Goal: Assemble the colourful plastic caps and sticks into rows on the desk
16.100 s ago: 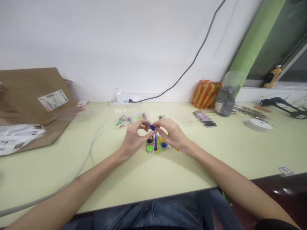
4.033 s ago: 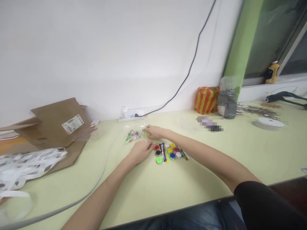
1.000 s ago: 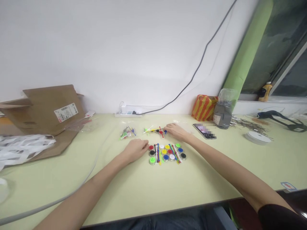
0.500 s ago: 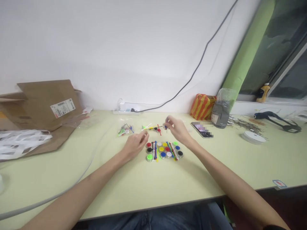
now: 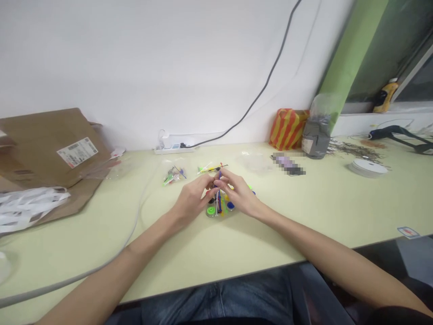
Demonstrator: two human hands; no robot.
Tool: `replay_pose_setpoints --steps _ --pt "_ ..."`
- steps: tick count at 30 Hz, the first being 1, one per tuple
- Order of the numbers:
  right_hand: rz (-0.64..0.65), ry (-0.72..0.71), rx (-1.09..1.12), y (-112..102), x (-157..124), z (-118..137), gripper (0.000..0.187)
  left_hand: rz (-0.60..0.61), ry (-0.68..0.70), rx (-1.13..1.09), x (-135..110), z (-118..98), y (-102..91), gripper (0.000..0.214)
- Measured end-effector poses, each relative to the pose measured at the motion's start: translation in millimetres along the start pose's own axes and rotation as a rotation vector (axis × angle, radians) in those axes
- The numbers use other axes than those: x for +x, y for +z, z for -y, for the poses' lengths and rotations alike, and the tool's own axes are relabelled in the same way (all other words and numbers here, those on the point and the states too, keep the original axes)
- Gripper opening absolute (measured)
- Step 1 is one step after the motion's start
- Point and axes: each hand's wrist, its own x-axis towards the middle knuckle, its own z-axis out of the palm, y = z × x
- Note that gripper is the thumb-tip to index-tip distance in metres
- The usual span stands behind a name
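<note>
Pale green tabletop (image 5: pixel 304 212) runs along a white wall. Note 1 white power strip (image 5: pixel 174 145) at the wall, with 1 dark cable (image 5: pixel 264 90) rising from it.

Readable marks: 1 white shipping label (image 5: pixel 77 152) sits on the brown cardboard (image 5: pixel 37 144) at your left, and 1 small sticker (image 5: pixel 407 232) lies at the right table edge. The print on both is too small to read.

At the right rear you have 1 orange-and-yellow striped bag (image 5: pixel 287 128), 1 grey pouch (image 5: pixel 316 137), 1 phone (image 5: pixel 289 164) lying flat and 1 white tape roll (image 5: pixel 367 168).

Your 2 hands meet at table centre. Your right hand (image 5: pixel 238 194) has thumb and forefinger pinched closed on 1 thin blue stick (image 5: pixel 219 174), held upright. Your left hand (image 5: pixel 192 198) has its fingertips drawn in against the same spot, but you cannot tell whether they grip the stick.

The stick stands at the fingertips, directly above the cluster of coloured discs (image 5: pixel 219 208). Only 2 discs show clearly, 1 green and 1 blue, because the hands cover the rest. Just beyond the fingertips lie some loose coloured sticks (image 5: pixel 211 168). To their left lies 1 small pile of mixed parts (image 5: pixel 174 175).
</note>
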Motion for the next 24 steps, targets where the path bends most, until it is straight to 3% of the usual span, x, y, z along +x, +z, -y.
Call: replay_pose_setpoints --steps 4,7,9,18,24 --pt "0.021 0.017 0.118 1 1 3 0.029 0.017 -0.020 0.034 -2 -3 1.9 0.022" --pt "0.135 0.037 0.213 -2 1 3 0.033 0.076 -0.062 -0.010 -3 -2 2.9 0.026" --pt "0.189 0.039 0.240 -3 0 3 0.038 0.053 -0.073 -0.016 -3 2 1.1 0.030" --pt "-0.099 0.028 0.060 -13 3 -15 0.034 -0.146 -0.019 0.225 6 50 -19.3 0.025" --pt "-0.209 0.055 -0.039 -12 2 -25 0.034 0.059 -0.105 0.175 1 74 -14.8 0.013"
